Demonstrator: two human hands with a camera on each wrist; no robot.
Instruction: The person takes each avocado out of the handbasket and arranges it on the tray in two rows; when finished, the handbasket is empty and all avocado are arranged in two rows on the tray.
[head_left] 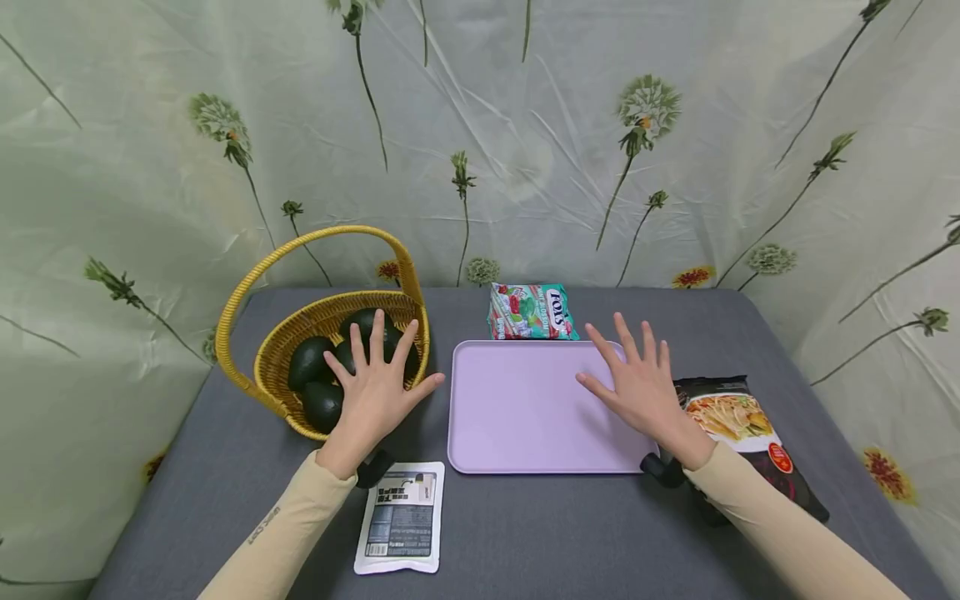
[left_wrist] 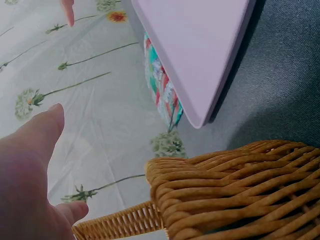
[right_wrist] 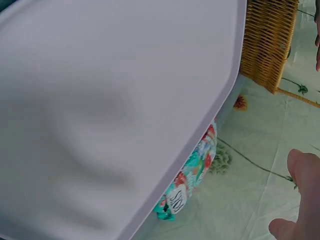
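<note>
Over the flat purple tray (head_left: 517, 408) spreads the right hand (head_left: 642, 390); by the yellow woven basket (head_left: 273, 367) left of it, the left hand (head_left: 377, 393).

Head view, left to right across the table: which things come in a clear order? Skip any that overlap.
Wicker basket → lilac tray → black food packet.
</note>
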